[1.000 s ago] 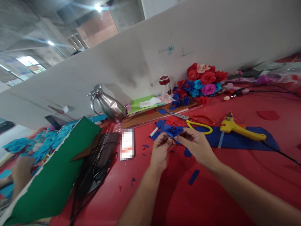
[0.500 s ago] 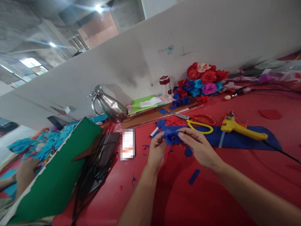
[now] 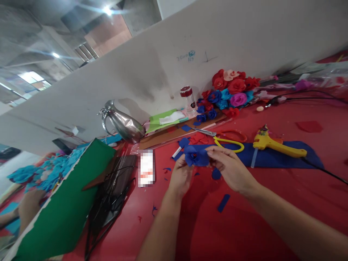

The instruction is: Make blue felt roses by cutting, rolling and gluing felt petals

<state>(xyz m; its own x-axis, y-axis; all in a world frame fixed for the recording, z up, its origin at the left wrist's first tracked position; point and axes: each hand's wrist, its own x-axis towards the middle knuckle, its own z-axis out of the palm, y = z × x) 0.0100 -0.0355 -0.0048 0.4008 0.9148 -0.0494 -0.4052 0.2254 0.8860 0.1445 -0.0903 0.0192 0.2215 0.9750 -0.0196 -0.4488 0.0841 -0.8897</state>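
Observation:
A blue paper flower [image 3: 196, 156] with a dark centre is held over the red table [image 3: 201, 228]. Its left side is gripped by my left hand [image 3: 181, 175]. On the right, my right hand [image 3: 231, 166] pinches an outer petal between thumb and fingers. Just beyond my hands lie scissors [image 3: 230, 144] with yellow and red handles, partly on a strip of blue material [image 3: 288, 163]. A yellow glue gun [image 3: 282, 146] rests on that strip. Small blue scraps [image 3: 224, 203] lie near my hands.
A metal jug [image 3: 123, 125], a lidded glass jar [image 3: 188, 101] and a pile of paper flowers [image 3: 235, 87] stand along the wall. Left of my hands are a phone [image 3: 146, 168], a dark bag [image 3: 119, 181] and a green board [image 3: 65, 203]. Another person's arm shows at the far left.
The blue flower has turned, and a wide petal now shows on its right side. My right fingers have shifted to that petal's edge. The camera view has moved slightly.

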